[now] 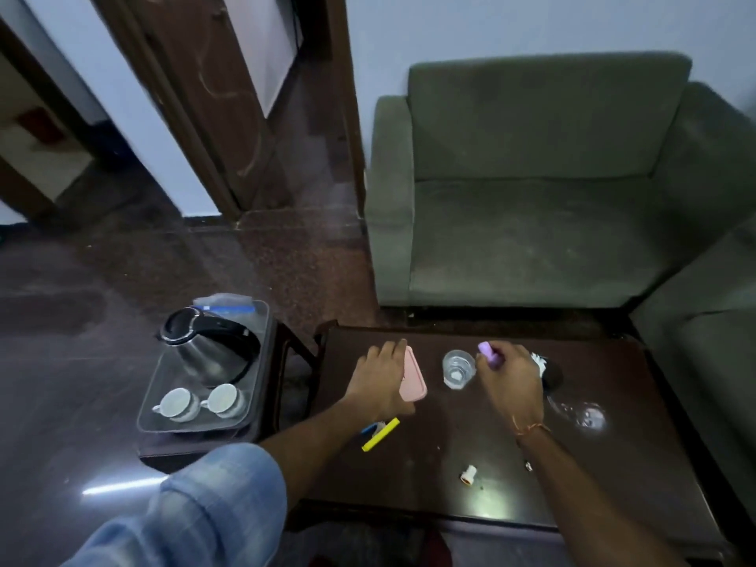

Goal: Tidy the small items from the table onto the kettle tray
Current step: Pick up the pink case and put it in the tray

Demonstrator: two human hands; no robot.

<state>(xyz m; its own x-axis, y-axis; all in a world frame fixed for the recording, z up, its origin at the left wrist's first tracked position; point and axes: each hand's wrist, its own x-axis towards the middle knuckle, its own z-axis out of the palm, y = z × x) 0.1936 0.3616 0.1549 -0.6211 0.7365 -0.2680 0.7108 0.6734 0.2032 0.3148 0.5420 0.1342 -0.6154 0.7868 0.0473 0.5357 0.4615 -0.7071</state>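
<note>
A knee in blue denim (212, 497) sits nearest, at 7 o'clock. On the dark tabletop (613, 464) close to the near edge lies a small white cap-like piece (469, 474); further in, toward 10 o'clock from it, a yellow marker (381, 434) lies slanted beside a blue item (369, 428) partly hidden under the left forearm. The left hand (378, 380) is closed around a flat pink case (413, 376), fingers over its left edge. At 3 o'clock from it a clear glass (458, 368) stands upright. Just past the glass, the right hand (511, 380) grips a small lilac tube (489, 354) in curled fingers. Something white (539, 362) shows behind that hand; I cannot tell what. At 9 o'clock, on a lower stand, the kettle tray (262, 333) carries a steel kettle (210, 347) and two white cups (200, 403). A green sofa (532, 178) lies beyond at 12 o'clock.
</note>
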